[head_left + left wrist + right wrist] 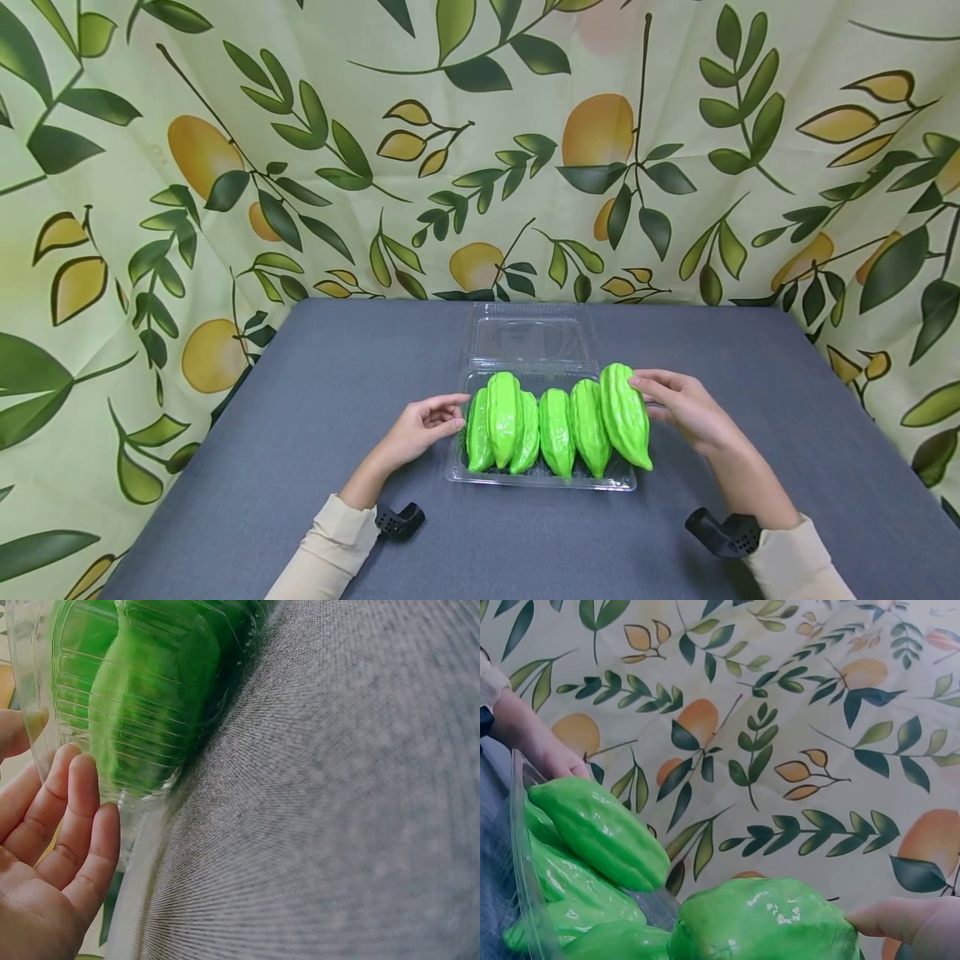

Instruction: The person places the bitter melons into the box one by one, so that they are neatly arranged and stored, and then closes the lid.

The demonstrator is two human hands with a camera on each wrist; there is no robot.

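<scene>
Several bright green, ridged bitter melons (556, 432) stand side by side in a clear plastic clamshell box (525, 480). One bitter melon (503, 419) leans over its neighbours near the left end. My right hand (686, 407) pinches the rightmost bitter melon (626, 415) by its upper right side, over the box's right end. In the right wrist view a fingertip (866, 921) presses that melon's end. My left hand (426, 427) is at the box's left rim, thumb and fingers slightly bent. In the left wrist view its fingertips (82, 772) lie right against the clear wall.
The box's clear lid (534, 335) lies folded back behind it. A grey cloth (360, 358) covers the table, and a leaf-and-fruit patterned curtain (480, 200) hangs behind and along both sides. Each wrist wears a black camera (401, 522).
</scene>
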